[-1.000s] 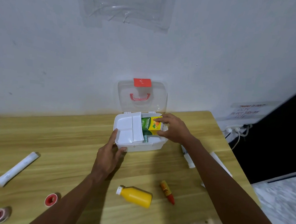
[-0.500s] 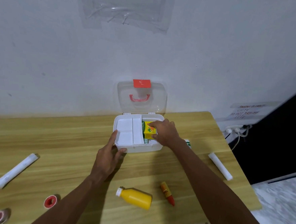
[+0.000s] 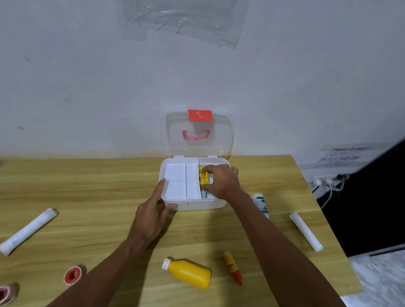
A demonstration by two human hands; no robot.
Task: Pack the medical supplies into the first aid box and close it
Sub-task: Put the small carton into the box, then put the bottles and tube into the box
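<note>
The white first aid box (image 3: pixel 193 205) stands open at the table's far edge, its clear lid (image 3: pixel 198 134) with red latch and handle upright against the wall. A white divided tray (image 3: pixel 180 181) fills the box's left half. My right hand (image 3: pixel 221 182) is inside the right half, fingers on a yellow-green carton (image 3: pixel 203 177) standing on edge there. My left hand (image 3: pixel 152 215) grips the box's front left corner. On the table lie a yellow bottle (image 3: pixel 188 273), a red-tipped tube (image 3: pixel 232 270), two white rolls (image 3: pixel 27 231) (image 3: pixel 305 231), a white-green tube (image 3: pixel 261 203) and two red-centred tape rolls (image 3: pixel 73 275) (image 3: pixel 3 294).
The wooden table (image 3: pixel 93 193) stands against a white wall. Its right edge drops off to a dark area with a power strip and cables (image 3: pixel 329 182). A plastic sheet (image 3: pixel 182 10) is taped to the wall above.
My right hand has pushed the yellow-green carton down into the box's right half, turning it on edge beside the tray. The left hand stays on the box corner.
</note>
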